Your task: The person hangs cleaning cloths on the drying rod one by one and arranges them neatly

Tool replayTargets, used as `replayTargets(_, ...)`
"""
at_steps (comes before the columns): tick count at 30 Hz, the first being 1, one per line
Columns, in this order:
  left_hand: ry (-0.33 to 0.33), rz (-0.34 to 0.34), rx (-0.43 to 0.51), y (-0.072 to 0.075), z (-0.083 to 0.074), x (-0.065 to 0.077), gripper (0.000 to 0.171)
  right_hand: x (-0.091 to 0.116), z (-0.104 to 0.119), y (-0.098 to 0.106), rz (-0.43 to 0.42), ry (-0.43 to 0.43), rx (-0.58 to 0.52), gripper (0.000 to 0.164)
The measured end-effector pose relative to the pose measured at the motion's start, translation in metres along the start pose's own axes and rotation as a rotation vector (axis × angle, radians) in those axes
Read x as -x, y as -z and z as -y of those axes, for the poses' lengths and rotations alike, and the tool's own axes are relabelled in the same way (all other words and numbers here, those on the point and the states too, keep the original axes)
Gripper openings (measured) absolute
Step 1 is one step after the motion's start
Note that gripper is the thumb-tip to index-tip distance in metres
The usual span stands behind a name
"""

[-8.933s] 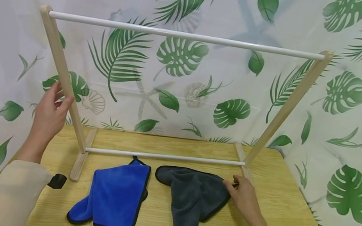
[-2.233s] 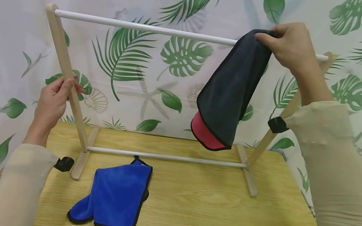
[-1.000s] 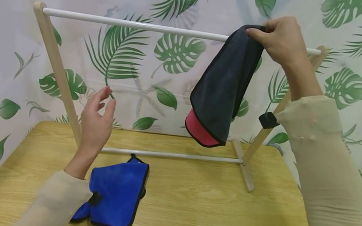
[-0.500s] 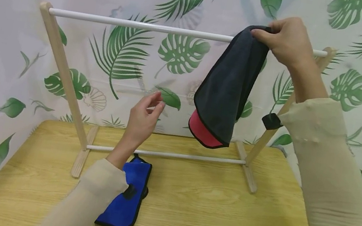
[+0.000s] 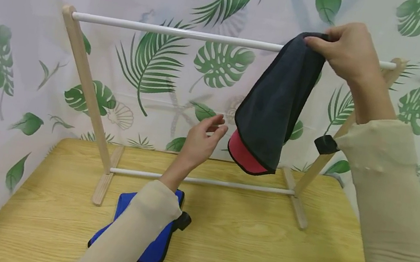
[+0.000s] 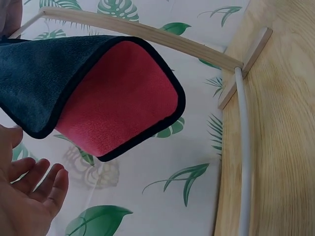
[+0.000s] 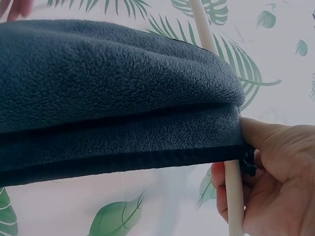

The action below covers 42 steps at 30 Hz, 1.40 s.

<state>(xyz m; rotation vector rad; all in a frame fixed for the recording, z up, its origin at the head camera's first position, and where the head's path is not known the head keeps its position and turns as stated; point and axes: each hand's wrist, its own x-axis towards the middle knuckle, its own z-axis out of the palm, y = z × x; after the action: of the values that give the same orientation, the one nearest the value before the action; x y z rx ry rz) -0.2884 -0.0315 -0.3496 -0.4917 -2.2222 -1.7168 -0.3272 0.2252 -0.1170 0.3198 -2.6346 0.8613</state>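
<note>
My right hand (image 5: 350,52) pinches the top of a dark grey towel (image 5: 272,99) at the white top rail (image 5: 176,32) of a wooden rack. The right wrist view has my thumb on the black-edged end, with the other fingers behind the rail. The towel hangs folded, and its pink reverse (image 6: 123,93) shows at the bottom. My left hand (image 5: 201,143), fingers loosely bent and holding nothing, is in front of the rack, left of the towel's lower end and apart from it. A blue towel (image 5: 156,248) with black edging lies on the table, partly hidden by my left forearm.
The rack's left post (image 5: 86,88) and right post (image 5: 317,166) lean outward on wooden feet. A white lower rail (image 5: 242,186) joins them near the wooden table (image 5: 241,246). A leaf-printed curtain (image 5: 215,95) hangs close behind.
My right hand has lifted the grey towel from the table to the top rail and stays there. My left hand has released the left post and moved right, towards the towel.
</note>
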Motion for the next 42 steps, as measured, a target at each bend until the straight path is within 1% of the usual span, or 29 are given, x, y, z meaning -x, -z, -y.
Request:
replayTargets(3, 0.016, 0.019, 0.023, -0.005, 0.003, -0.003, 0.047, -0.001, 0.001, 0.0, 0.001, 0.001, -0.008, 0.043)
replayTargets(8, 0.034, 0.028, 0.052, -0.014, 0.007, -0.009, 0.048, 0.0, 0.001, -0.001, 0.006, 0.008, 0.003, 0.044)
replayTargets(14, 0.036, 0.055, 0.065, -0.025, 0.006, -0.012, 0.048, 0.002, -0.001, 0.002, 0.016, -0.016, 0.021, 0.047)
replayTargets(17, 0.044, 0.045, 0.087, -0.027, 0.004, -0.014, 0.046, 0.002, -0.001, 0.002, 0.015, -0.011, 0.02, 0.047)
replayTargets(20, 0.07, 0.024, 0.187, -0.027, 0.003, -0.015, 0.044, 0.001, -0.001, 0.002, 0.011, 0.003, 0.024, 0.048)
replayTargets(24, 0.138, 0.02, 0.371, -0.027, 0.001, -0.014, 0.045, 0.002, -0.001, 0.001, 0.006, 0.01, 0.037, 0.049)
replayTargets(26, 0.172, 0.025, 0.443, -0.026, 0.001, -0.012, 0.043, 0.002, -0.001, 0.001, 0.006, 0.015, 0.04, 0.049)
replayTargets(29, 0.208, 0.047, 0.496, -0.023, -0.002, -0.008, 0.036, 0.003, -0.001, 0.0, 0.005, 0.02, 0.044, 0.048)
replayTargets(33, 0.235, 0.061, 0.502, -0.012, -0.01, 0.0, 0.027, 0.004, -0.001, 0.002, 0.001, 0.026, 0.046, 0.048)
replayTargets(37, 0.242, 0.02, 0.497, 0.006, -0.02, 0.006, 0.026, 0.004, -0.001, 0.002, -0.002, 0.026, 0.057, 0.048)
replayTargets(42, 0.213, -0.053, 0.456, 0.033, -0.029, 0.008, 0.026, 0.003, 0.0, 0.001, 0.001, 0.012, 0.045, 0.047)
